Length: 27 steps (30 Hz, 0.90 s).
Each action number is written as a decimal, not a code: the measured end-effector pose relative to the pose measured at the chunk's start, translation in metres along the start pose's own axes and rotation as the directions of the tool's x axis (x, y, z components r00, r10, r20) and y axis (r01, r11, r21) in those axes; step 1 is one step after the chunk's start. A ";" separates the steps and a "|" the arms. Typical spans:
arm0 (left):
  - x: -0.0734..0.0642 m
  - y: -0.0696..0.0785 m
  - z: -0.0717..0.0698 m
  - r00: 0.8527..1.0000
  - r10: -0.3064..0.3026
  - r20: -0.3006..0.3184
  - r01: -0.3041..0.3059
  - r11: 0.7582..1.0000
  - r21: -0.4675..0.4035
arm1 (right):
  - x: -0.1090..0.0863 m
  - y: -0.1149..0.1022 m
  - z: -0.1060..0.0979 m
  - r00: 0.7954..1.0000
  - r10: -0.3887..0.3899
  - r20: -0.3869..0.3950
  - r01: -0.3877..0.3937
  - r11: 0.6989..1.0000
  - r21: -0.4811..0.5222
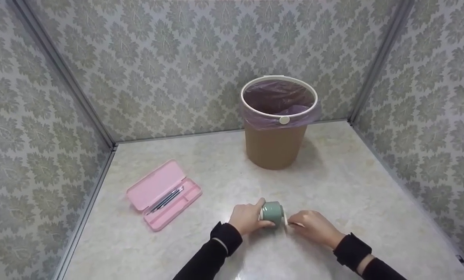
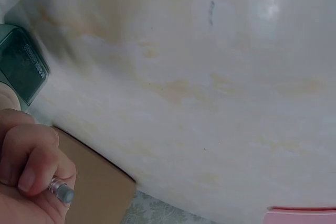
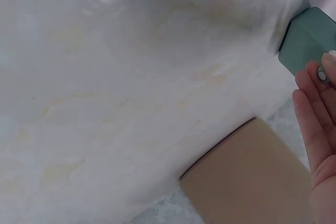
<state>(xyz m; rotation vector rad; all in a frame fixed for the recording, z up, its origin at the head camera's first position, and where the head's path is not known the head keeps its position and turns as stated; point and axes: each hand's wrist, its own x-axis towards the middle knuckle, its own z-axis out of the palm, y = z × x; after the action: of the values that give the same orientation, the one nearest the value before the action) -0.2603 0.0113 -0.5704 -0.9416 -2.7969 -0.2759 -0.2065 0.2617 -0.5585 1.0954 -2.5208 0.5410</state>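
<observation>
A green pencil sharpener [image 1: 272, 212] lies between the two hands near the front of the table. My left hand [image 1: 247, 218] grips its cream front end, thumb and index finger along the body. From the curled fingers in the left wrist view sticks the grey-tipped end of a pencil [image 2: 63, 192]; its other end is hidden. Dark clear plastic covers one side of the sharpener [image 2: 23, 64]. On the opposite end, my right hand [image 1: 315, 227] pinches the crank handle [image 1: 286, 219]. The handle's round knob end [image 3: 322, 75] shows between thumb and fingers in the right wrist view.
An opened pink pencil case [image 1: 170, 194] lies to the left with several dark striped pencils [image 1: 166, 199] inside. Behind the hands stands a brown waste bin [image 1: 274, 146] with a purple liner. Patterned walls enclose the table's back and sides.
</observation>
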 end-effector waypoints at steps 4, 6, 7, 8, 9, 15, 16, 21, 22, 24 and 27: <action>0.001 0.001 -0.001 1.000 0.011 0.018 -0.011 1.000 0.003 | -0.002 -0.001 -0.003 1.000 -0.023 -0.012 0.023 1.000 -0.014; 0.001 0.001 -0.001 1.000 0.015 0.021 -0.015 1.000 0.011 | -0.002 -0.001 -0.004 1.000 -0.019 -0.007 0.019 1.000 -0.008; 0.001 0.002 -0.001 1.000 0.019 0.017 -0.019 1.000 0.021 | -0.002 -0.002 -0.004 1.000 -0.014 -0.003 0.014 1.000 -0.003; 0.001 0.002 -0.002 1.000 0.021 0.014 -0.021 0.999 0.030 | -0.002 -0.002 -0.005 1.000 -0.007 0.002 0.007 1.000 0.003; 0.001 0.002 -0.002 1.000 0.021 0.011 -0.022 0.999 0.041 | -0.002 -0.002 -0.005 1.000 -0.002 0.008 0.002 1.000 0.005; 0.001 0.001 -0.003 1.000 0.020 0.016 -0.021 0.998 0.056 | 0.002 -0.004 -0.007 1.000 -0.025 -0.010 0.025 0.999 -0.023; 0.001 0.001 -0.003 1.000 0.022 0.023 -0.023 0.998 0.053 | 0.003 -0.004 -0.008 0.999 -0.037 -0.023 0.036 0.999 -0.035; 0.003 0.000 -0.005 0.999 0.023 0.046 -0.025 0.998 0.050 | 0.007 -0.002 -0.011 0.994 -0.069 -0.080 0.063 0.995 -0.077; 0.003 0.000 -0.006 0.998 0.022 0.051 -0.025 0.999 0.047 | 0.008 -0.001 -0.012 0.994 -0.067 -0.085 0.060 0.995 -0.081; 0.004 -0.001 -0.006 0.998 0.024 0.056 -0.026 0.999 0.041 | 0.010 0.000 -0.014 0.995 -0.057 -0.087 0.049 0.995 -0.087; 0.006 -0.002 -0.006 0.998 0.035 0.056 -0.037 0.999 0.029 | 0.013 0.002 -0.017 0.996 -0.026 -0.086 0.018 0.996 -0.091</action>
<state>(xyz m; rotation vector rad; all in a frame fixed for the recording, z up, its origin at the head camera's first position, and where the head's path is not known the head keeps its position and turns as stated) -0.2655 0.0116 -0.5633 -1.0068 -2.8224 -0.2054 -0.2137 0.2623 -0.5380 1.0433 -2.4300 0.4548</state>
